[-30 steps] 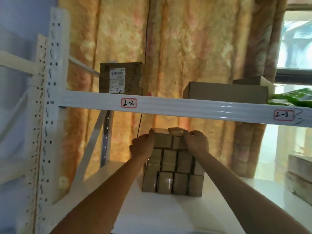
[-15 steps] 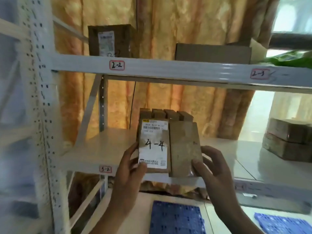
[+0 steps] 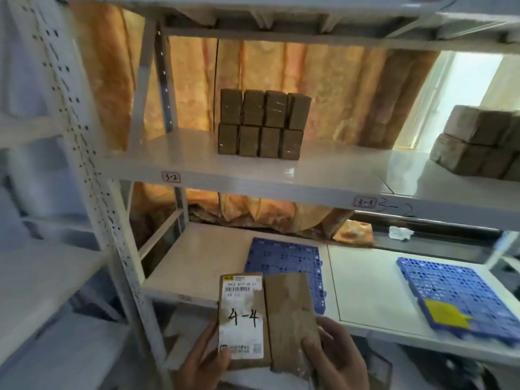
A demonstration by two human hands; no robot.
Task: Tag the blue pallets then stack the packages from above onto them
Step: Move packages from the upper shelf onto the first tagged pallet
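Left hand (image 3: 206, 358) and right hand (image 3: 334, 358) grip two brown packages (image 3: 267, 319) side by side just in front of the near blue pallet (image 3: 284, 263), so an uneven squeeze could let one slip before reaching it.

two packages (image 3: 267, 319) carried lower, now before left blue pallet (image 3: 284, 263)

**Both hands grip low in view**

The left hand (image 3: 206, 358) and right hand (image 3: 334, 353) are raised side by side, close together, palms turned inward. Each pinches a package (image 3: 267, 319), thumb on the front face, fingers behind.
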